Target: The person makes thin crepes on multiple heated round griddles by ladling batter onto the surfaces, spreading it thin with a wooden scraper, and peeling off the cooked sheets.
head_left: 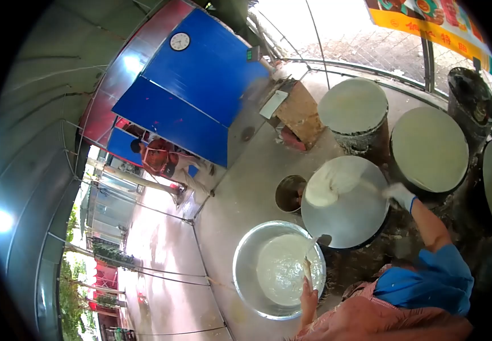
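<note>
Left grip [309,297] around slim, perhaps wooden handle [307,271].

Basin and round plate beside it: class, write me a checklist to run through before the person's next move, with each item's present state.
1. Basin holds pale liquid: ok.
2. Left hand grips the tool handle at the basin: ok.
3. Pale layer covers the whole round plate: not ok, much of the grey surface shows.
4. Right hand has a tool in its grasp: cannot tell, too blurred.
5. Round plate is hot: cannot tell.
6. Other person is well away from the basin: ok.
</note>
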The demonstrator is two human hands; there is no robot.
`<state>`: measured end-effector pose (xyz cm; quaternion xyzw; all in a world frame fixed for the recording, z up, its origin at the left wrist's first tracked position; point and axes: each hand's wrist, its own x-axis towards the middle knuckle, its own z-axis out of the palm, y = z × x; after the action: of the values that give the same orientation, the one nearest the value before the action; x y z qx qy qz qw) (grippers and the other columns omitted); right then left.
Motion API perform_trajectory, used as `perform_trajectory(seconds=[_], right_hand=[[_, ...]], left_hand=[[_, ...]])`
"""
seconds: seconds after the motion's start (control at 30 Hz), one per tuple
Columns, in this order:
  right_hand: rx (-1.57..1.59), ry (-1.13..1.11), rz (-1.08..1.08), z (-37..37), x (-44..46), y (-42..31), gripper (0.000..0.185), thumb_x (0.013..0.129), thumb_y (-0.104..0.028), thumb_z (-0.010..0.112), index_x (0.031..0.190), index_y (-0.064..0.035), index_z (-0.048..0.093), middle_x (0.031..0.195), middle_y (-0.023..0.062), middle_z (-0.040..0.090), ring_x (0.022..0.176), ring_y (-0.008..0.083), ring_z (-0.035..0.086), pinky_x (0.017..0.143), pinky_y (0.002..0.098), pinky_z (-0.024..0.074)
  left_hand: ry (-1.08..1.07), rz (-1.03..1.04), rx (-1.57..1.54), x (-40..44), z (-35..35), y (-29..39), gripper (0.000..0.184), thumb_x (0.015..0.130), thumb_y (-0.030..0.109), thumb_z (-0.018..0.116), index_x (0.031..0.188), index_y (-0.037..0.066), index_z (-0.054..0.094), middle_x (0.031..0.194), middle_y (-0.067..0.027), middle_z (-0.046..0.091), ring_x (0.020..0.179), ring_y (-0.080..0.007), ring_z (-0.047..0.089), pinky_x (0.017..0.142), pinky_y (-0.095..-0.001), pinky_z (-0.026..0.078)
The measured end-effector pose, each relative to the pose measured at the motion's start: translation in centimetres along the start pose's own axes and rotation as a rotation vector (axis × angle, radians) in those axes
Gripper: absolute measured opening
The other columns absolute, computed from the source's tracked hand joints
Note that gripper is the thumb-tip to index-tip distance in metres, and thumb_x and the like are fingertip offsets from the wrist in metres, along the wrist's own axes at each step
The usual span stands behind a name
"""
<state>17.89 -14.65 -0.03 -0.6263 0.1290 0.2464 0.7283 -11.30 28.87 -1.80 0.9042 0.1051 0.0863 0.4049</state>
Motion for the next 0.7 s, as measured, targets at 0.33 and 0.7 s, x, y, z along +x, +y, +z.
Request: perform_trajectory(seconds=[0.33, 0.7], right_hand=[[-0.275, -0.209, -0.078, -1.7, 4.1, 1.5, 0.023, 0.071, -0.021, 0.075, 0.068, -0.0001, 0.065, 0.058, 0.0097, 0.058, 0.042, 0.0188, 0.051, 0.037, 0.0339, 0.0366], [-0.313, -0.429, 0.065, -2.3, 4.6, 0.7, 0.013, 0.072, -0.013, 0.074, 0.074, -0.0012, 0.069, 0.062, 0.0103, 0.060, 0.048, 0.0180, 0.054, 0.040, 0.0374, 0.0399]], left_hand=[[0.106, -0.523, -0.179, -6.5, 1.2, -4.0, 0.068, 0.078, -0.002, 0.051, 0.143, 0.006, 0.033, 0.126, -0.0168, 0.054, 0.105, -0.0197, 0.057, 0.086, -0.0277, 0.044], [0.308, -0.576, -0.440, -11.4, 2.2, -0.7, 0.067, 0.080, -0.007, 0.050, 0.143, 0.006, 0.033, 0.119, -0.0063, 0.052, 0.089, -0.0131, 0.053, 0.070, -0.0244, 0.045]])
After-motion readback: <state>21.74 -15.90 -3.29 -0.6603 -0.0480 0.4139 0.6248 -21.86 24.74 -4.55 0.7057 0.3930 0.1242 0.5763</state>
